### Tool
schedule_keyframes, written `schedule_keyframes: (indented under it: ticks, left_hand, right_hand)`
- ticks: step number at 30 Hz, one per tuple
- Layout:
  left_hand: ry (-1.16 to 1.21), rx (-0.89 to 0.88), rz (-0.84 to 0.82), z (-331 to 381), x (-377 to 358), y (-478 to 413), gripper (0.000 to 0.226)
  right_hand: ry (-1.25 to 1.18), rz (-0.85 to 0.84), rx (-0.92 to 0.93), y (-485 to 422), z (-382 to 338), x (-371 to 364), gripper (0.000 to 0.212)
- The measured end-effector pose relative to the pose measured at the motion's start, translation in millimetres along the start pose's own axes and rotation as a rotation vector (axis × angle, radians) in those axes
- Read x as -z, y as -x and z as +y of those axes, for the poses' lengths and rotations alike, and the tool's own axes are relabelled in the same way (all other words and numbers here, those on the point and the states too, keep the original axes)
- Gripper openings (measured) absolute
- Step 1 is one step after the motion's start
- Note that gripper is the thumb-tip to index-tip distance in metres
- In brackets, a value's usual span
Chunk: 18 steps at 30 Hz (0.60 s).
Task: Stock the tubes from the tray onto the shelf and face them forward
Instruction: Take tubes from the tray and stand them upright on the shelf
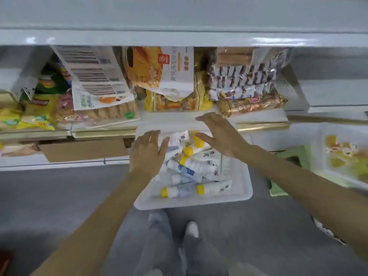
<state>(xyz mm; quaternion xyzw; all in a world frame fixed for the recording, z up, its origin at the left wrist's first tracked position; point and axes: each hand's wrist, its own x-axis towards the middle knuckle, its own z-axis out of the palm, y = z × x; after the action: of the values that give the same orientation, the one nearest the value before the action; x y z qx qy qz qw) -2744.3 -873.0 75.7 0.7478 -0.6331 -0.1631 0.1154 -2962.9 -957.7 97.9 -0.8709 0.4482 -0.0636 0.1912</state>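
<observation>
A white plastic tray [241,193] sits low in front of the shelf and holds several white tubes with yellow caps [191,170], lying jumbled in different directions. My left hand [146,152] hovers over the tray's left far corner, fingers straight and spread, holding nothing. My right hand [219,134] reaches over the tray's far end, fingers extended toward the bare white strip of shelf [173,116], also empty. Some tubes are partly hidden under both hands.
The shelf behind is packed with snack bags: a yellow-and-white bag [165,70], wrapped biscuits [245,76] at right, chips [29,114] at left. A cardboard box [83,150] sits on the lower shelf. A clear bin of packets [344,156] stands at right. My feet [191,230] are below.
</observation>
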Motion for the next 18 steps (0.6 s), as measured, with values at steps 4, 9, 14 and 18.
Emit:
schedule_keyframes:
  ticks: [4, 9, 14, 18]
  left_hand:
    - [0.234, 0.394, -0.171, -40.9, -39.4, 43.3, 0.059]
    - [0.332, 0.68, -0.363, -78.4, -66.7, 63.2, 0.074]
    - [0.483, 0.783, -0.404, -85.4, -85.9, 66.8, 0.065]
    - [0.619, 0.857, -0.353, -93.3, -93.6, 60.2, 0.062]
  right_hand:
    - [-0.292, -0.202, -0.383, 47.1, 22.0, -70.0, 0.051]
    - [-0.426, -0.383, -0.717, 69.3, 40.1, -127.9, 0.06]
    - [-0.594, -0.245, -0.983, 61.5, 52.2, -161.7, 0.04]
    - [-0.748, -0.125, -1.188, 56.2, 50.5, -186.0, 0.035]
